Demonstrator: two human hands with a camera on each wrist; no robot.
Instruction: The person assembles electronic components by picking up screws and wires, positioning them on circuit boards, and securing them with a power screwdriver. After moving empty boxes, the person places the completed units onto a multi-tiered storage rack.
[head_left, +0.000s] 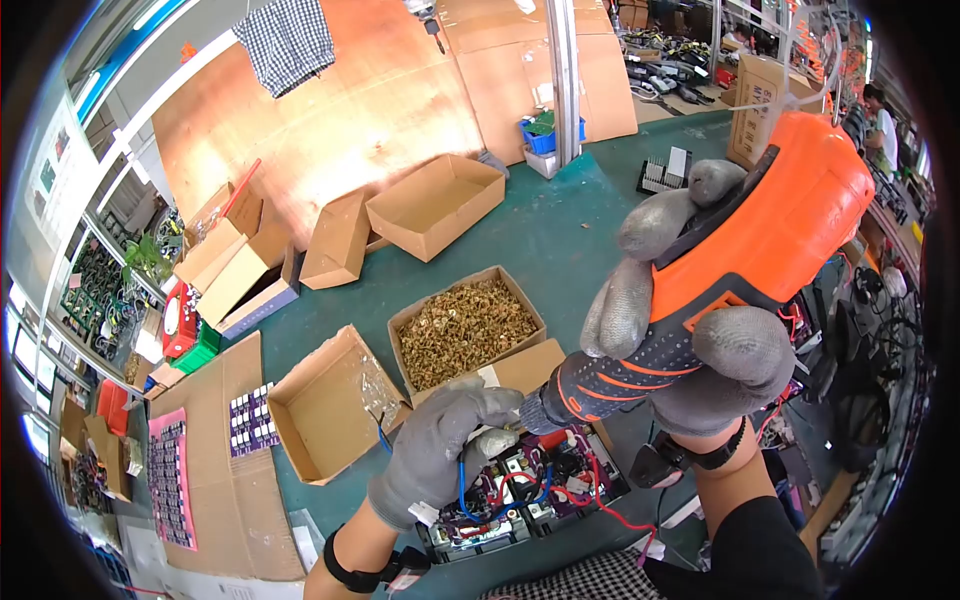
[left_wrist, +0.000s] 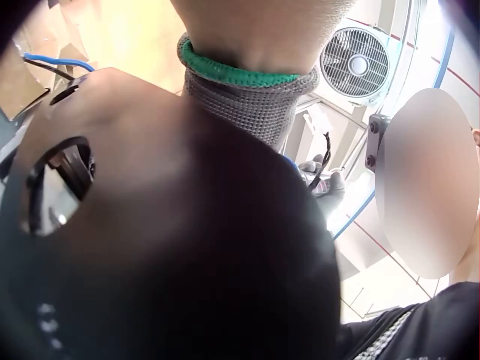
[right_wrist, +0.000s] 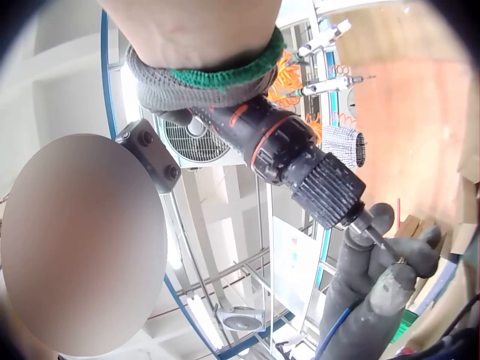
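The gloved right hand (head_left: 740,355) grips an orange and black power driver (head_left: 770,220), its chuck pointing down-left. In the right wrist view, the bit (right_wrist: 379,241) reaches the fingertips of the gloved left hand (right_wrist: 367,300). Those fingers pinch a tiny brassy piece (right_wrist: 401,260) at the bit's tip. Beneath the left hand (head_left: 430,450) lies an assembly of purple circuit boards (head_left: 515,470) with red and blue wires. A dark blurred shape covers much of the left wrist view, where the left glove's cuff (left_wrist: 247,109) shows.
A cardboard box of small brassy pieces (head_left: 465,330) stands beyond the hands. Left of it is an open carton (head_left: 325,410) holding a clear bag. More cartons (head_left: 435,205) stand behind. Purple boards (head_left: 253,418) lie on cardboard at the left, and a metal post (head_left: 563,80) rises at the back.
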